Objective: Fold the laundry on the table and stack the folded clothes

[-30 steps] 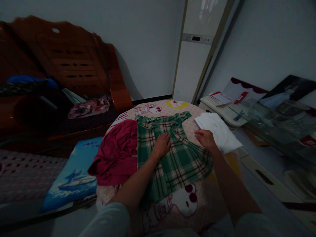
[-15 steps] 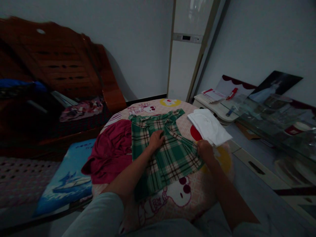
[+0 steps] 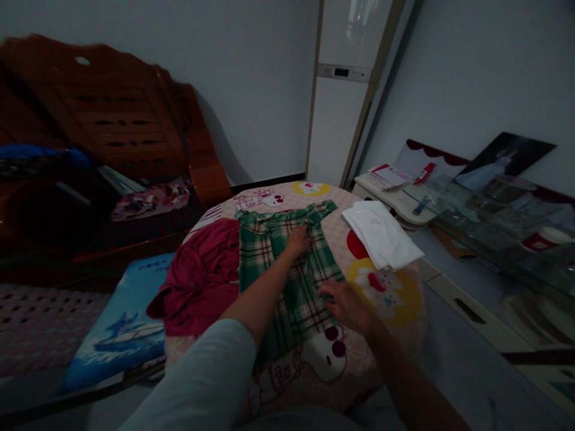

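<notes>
Work wrinkles gently out of the green-and-white plaid fabric garment (image 3: 299, 299), spread across the middle of the rounded, pink-clothed counter (image 3: 390, 353). Steady with the left grip (image 3: 299, 240) at one o'clock (cannot tell whether pinching or merely pressing). At four o'clock, with the right grip (image 3: 344, 302) loosely apart, smooth edgeward. Avoid dragging the crumpled crimson fabric garment (image 3: 204, 278) at nine o'clock.

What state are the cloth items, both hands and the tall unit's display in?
Green plaid garment: laid out, some folds
Maroon cloth: bunched up
White cloth: folded
Left hand: on the plaid; grip unclear
Right hand: fingers curled at plaid's edge; grip unclear
Display: dark
</notes>
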`<state>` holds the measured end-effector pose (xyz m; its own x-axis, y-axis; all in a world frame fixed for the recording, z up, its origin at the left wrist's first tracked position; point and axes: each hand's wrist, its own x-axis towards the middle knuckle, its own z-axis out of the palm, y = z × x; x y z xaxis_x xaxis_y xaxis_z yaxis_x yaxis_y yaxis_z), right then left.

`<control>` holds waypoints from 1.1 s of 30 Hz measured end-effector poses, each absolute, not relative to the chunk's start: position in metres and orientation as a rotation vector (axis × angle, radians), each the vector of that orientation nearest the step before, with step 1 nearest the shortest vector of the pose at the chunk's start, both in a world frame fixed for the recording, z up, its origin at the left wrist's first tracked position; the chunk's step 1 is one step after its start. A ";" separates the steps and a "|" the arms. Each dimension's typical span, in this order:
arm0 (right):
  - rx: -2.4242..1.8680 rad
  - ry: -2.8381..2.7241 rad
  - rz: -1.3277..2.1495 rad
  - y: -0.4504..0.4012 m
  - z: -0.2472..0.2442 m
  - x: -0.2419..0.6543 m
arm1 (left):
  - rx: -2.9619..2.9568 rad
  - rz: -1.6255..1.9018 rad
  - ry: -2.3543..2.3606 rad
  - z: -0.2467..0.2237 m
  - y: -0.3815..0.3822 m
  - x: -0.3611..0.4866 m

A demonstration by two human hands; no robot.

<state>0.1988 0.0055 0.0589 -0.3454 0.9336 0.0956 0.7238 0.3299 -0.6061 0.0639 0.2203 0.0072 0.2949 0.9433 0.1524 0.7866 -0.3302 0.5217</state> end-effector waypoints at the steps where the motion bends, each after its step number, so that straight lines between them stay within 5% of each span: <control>1: -1.482 -2.200 0.674 0.003 0.052 0.193 | 2.218 0.640 1.573 0.006 0.222 0.063; 15: -1.580 -2.033 0.816 -0.009 0.021 0.184 | 2.416 0.493 1.498 0.015 0.250 0.070; 33: -1.663 -2.154 0.811 -0.012 0.034 0.169 | 1.784 0.908 1.662 -0.001 0.283 0.016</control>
<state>0.1688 -0.0122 0.0341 -0.2839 0.9535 -0.1013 0.7835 0.1698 -0.5977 0.0164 0.2825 -0.0007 0.0155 0.9930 0.1167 0.6345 -0.1000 0.7664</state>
